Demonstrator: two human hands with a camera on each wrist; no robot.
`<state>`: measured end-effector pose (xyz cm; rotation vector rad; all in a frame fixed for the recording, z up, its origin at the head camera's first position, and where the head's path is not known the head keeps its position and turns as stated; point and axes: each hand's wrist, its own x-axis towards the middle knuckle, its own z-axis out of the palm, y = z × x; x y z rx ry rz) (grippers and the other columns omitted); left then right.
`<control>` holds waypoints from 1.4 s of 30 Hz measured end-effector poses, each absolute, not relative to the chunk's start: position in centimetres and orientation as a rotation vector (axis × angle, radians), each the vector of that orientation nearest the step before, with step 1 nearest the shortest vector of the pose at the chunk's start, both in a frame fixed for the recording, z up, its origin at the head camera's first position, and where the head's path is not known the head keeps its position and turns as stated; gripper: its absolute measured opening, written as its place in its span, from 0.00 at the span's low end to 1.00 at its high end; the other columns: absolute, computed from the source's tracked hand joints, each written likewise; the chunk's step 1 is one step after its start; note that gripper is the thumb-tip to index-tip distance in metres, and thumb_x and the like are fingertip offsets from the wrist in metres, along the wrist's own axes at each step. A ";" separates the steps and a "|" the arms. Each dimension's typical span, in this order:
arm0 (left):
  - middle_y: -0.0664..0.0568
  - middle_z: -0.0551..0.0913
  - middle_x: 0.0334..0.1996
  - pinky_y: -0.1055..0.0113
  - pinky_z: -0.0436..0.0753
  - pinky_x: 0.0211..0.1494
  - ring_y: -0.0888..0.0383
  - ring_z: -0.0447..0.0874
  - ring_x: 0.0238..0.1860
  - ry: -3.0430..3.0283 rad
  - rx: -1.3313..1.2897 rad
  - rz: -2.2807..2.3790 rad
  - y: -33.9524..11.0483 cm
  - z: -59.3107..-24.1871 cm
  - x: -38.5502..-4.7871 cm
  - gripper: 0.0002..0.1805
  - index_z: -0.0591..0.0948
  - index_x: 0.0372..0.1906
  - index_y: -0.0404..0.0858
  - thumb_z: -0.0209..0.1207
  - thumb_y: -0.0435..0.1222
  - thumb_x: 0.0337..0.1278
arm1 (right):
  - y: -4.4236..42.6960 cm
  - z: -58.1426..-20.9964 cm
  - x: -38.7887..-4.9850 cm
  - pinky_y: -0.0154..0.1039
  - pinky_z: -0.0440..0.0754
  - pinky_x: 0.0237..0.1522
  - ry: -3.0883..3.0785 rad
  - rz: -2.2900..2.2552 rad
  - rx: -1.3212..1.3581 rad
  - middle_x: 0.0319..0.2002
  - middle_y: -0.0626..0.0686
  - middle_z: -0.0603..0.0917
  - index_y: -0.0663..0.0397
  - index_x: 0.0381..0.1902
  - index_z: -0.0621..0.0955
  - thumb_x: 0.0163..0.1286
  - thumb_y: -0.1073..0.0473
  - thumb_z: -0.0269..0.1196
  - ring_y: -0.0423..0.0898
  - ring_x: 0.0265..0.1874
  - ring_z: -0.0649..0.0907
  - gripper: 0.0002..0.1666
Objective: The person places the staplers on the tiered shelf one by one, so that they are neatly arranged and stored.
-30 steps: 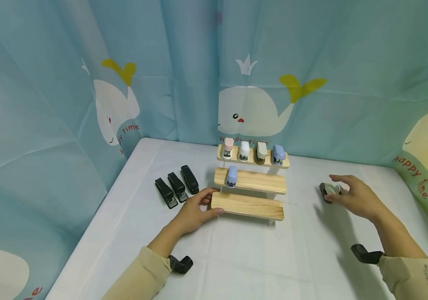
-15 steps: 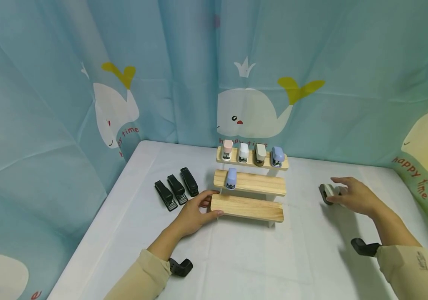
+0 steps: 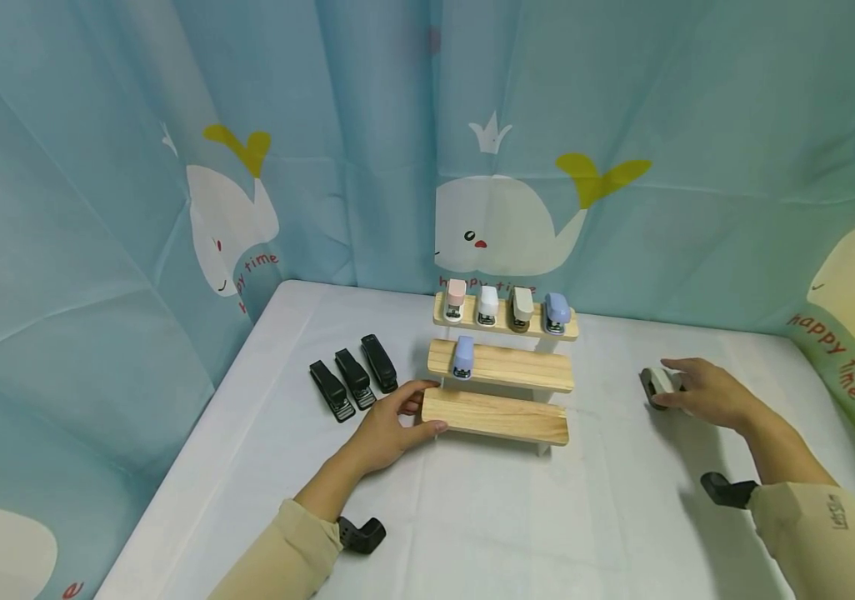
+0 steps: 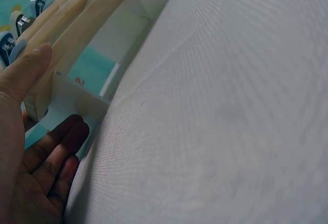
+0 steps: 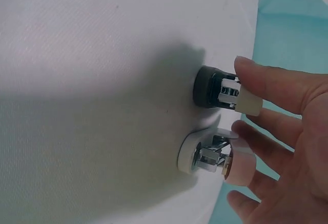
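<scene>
One cream-topped stapler (image 5: 227,92) sits pinched between thumb and forefinger of the right hand (image 3: 708,395).

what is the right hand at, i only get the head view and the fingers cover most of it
Observer: The right wrist view shows a pink stapler next to the beige stapler, both by the right hand.

Operator: what colour is the bottom of the pink one

Observer: Its base looks white in that same view.

Operator: and the left hand, where are the fingers tucked out of my sight

Observer: The left wrist view shows three fingers of the left hand below the lower board, by its white leg; whether they touch the leg, I can't tell.
</scene>
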<state>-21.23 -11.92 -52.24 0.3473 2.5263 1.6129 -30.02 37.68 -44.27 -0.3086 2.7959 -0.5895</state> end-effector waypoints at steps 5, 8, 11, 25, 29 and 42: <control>0.58 0.83 0.56 0.49 0.76 0.66 0.57 0.80 0.58 2.528 0.342 1.611 -11.9 -52.3 -21.2 0.36 0.74 0.70 0.60 0.72 0.57 0.58 | 37.7 -44.5 -29.9 0.77 0.66 0.62 2.756 -0.626 -0.304 0.71 0.86 0.57 0.78 0.74 0.61 0.73 0.51 0.67 0.85 0.67 0.62 0.48; 0.58 0.83 0.56 0.48 0.76 0.66 0.57 0.80 0.58 2.535 0.343 1.603 -11.9 -52.4 -21.3 0.35 0.74 0.70 0.60 0.71 0.57 0.58 | 37.8 -44.7 -29.9 0.77 0.67 0.61 2.744 -0.640 -0.313 0.70 0.86 0.57 0.79 0.74 0.61 0.73 0.50 0.67 0.86 0.67 0.62 0.47; 0.58 0.83 0.57 0.48 0.76 0.66 0.57 0.80 0.58 2.542 0.345 1.597 -11.9 -52.4 -21.3 0.35 0.74 0.70 0.60 0.71 0.57 0.58 | 37.9 -44.9 -30.0 0.76 0.67 0.61 2.747 -0.643 -0.328 0.71 0.86 0.58 0.78 0.74 0.62 0.73 0.49 0.67 0.85 0.67 0.62 0.47; 0.58 0.83 0.57 0.47 0.76 0.67 0.57 0.80 0.59 2.544 0.351 1.596 -11.9 -52.3 -21.3 0.36 0.74 0.71 0.60 0.71 0.57 0.58 | 38.1 -45.3 -30.0 0.77 0.64 0.60 2.783 -0.633 -0.328 0.72 0.83 0.59 0.71 0.73 0.66 0.70 0.43 0.69 0.84 0.69 0.60 0.48; 0.58 0.83 0.57 0.48 0.76 0.67 0.57 0.80 0.59 2.539 0.349 1.602 -11.9 -52.4 -21.3 0.36 0.74 0.70 0.60 0.71 0.57 0.58 | 38.1 -45.3 -30.1 0.77 0.65 0.59 2.805 -0.608 -0.329 0.71 0.83 0.61 0.69 0.72 0.68 0.69 0.41 0.70 0.84 0.68 0.61 0.48; 0.58 0.83 0.57 0.50 0.76 0.65 0.57 0.80 0.58 2.530 0.355 1.612 -12.0 -52.5 -21.3 0.36 0.74 0.71 0.60 0.71 0.57 0.58 | 38.0 -45.7 -29.7 0.75 0.68 0.57 2.855 -0.611 -0.303 0.70 0.81 0.65 0.65 0.70 0.69 0.64 0.36 0.73 0.81 0.66 0.66 0.51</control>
